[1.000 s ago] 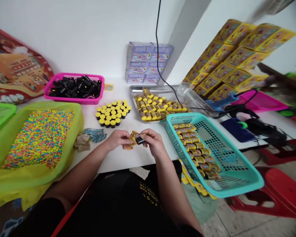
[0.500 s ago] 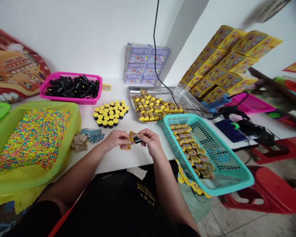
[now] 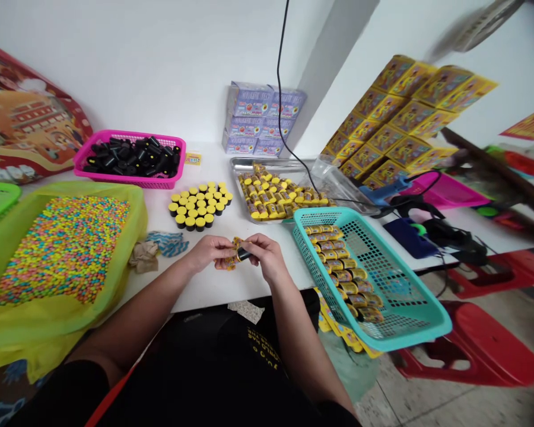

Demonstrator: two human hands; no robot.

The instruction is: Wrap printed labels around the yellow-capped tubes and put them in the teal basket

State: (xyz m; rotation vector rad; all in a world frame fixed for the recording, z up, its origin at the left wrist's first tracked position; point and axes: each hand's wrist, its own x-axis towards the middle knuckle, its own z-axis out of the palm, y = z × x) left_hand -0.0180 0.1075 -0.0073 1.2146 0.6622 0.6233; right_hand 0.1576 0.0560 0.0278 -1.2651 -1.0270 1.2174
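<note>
Over the white table, my left hand (image 3: 210, 251) pinches a yellow printed wrapper sleeve (image 3: 230, 262). My right hand (image 3: 263, 254) grips a small black canister (image 3: 242, 254), its end against the sleeve; whether it is inside the sleeve I cannot tell. Behind my hands stands a cluster of black canisters with yellow caps (image 3: 200, 206). To the right, a turquoise basket (image 3: 409, 267) holds rows of canisters in printed yellow wraps (image 3: 345, 270). A metal tray (image 3: 260, 220) beyond it carries more wrapped canisters with yellow caps.
At left, a yellow-lined tub (image 3: 136, 207) holds colourful candies. A pink basket (image 3: 129, 179) contains black canisters. Crumpled cloths (image 3: 167, 242) lie by the tub. Purple boxes (image 3: 249, 118) and yellow boxes (image 3: 391, 118) are stacked behind. A black cable (image 3: 279, 71) hangs over the tray. Red stools (image 3: 489, 344) stand right.
My right hand has shifted slightly left and tilted the black canister against the sleeve. My left hand stays nearly in place. The camera view has turned a little.
</note>
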